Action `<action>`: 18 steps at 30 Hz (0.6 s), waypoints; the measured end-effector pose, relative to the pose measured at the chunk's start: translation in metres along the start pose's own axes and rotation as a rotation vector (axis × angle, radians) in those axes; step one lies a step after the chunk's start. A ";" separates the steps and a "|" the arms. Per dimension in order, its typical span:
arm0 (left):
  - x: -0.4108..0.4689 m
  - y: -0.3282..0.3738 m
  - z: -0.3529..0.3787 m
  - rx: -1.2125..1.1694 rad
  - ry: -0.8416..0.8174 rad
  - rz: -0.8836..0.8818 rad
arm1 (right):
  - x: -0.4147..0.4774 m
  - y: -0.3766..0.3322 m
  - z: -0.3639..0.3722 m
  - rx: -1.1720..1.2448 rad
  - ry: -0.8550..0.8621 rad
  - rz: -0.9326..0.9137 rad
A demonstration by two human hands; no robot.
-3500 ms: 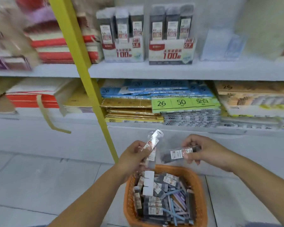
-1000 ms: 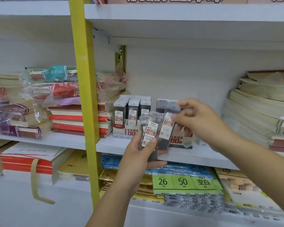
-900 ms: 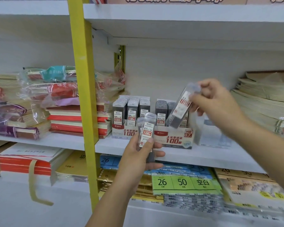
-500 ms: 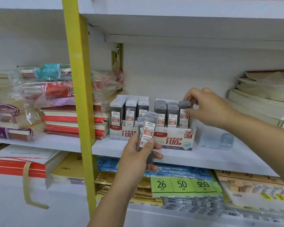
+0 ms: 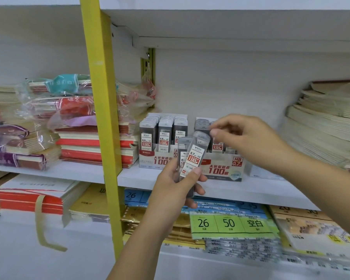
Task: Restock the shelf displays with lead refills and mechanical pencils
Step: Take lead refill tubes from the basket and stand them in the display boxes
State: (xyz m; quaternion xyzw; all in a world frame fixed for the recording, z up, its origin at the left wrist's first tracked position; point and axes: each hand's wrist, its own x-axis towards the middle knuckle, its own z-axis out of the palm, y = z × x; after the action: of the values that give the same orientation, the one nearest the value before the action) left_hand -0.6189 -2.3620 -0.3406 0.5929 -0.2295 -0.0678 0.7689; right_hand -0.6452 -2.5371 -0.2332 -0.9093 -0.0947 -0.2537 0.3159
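Lead refills [image 5: 163, 136] on white shelf [image 5: 251, 190], yellow post [image 5: 101, 98], apparently notebooks [image 5: 321, 126] beside

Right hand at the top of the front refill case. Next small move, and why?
Probably pinch the front 0.7 refill case by its cap with the right hand and draw it up out of the left hand. The right fingertips sit at that cap, its label reads 0.7, and the HB 0.7 display box stands just behind. Whether the pinch has closed, I cannot tell.

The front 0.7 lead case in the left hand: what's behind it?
A second case in the same left hand, then the 0.7 display box on the shelf. The box's left end is covered.
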 end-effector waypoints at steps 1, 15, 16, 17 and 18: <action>-0.001 0.000 0.002 0.011 -0.017 -0.001 | -0.005 -0.004 0.006 0.082 -0.066 0.022; -0.001 -0.001 0.003 0.017 -0.029 -0.049 | 0.021 0.014 -0.060 -0.032 0.308 -0.062; -0.001 -0.001 0.003 0.018 -0.025 -0.050 | 0.023 0.018 -0.059 -0.146 0.272 -0.051; -0.001 -0.002 0.003 0.019 -0.024 -0.051 | 0.025 0.022 -0.056 -0.227 0.232 -0.031; -0.001 -0.002 0.003 0.018 -0.025 -0.052 | 0.026 0.026 -0.053 -0.264 0.186 -0.007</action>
State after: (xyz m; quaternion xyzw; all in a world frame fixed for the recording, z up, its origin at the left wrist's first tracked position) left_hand -0.6203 -2.3646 -0.3420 0.6047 -0.2240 -0.0931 0.7586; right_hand -0.6359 -2.5896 -0.1978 -0.9151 -0.0340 -0.3482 0.2002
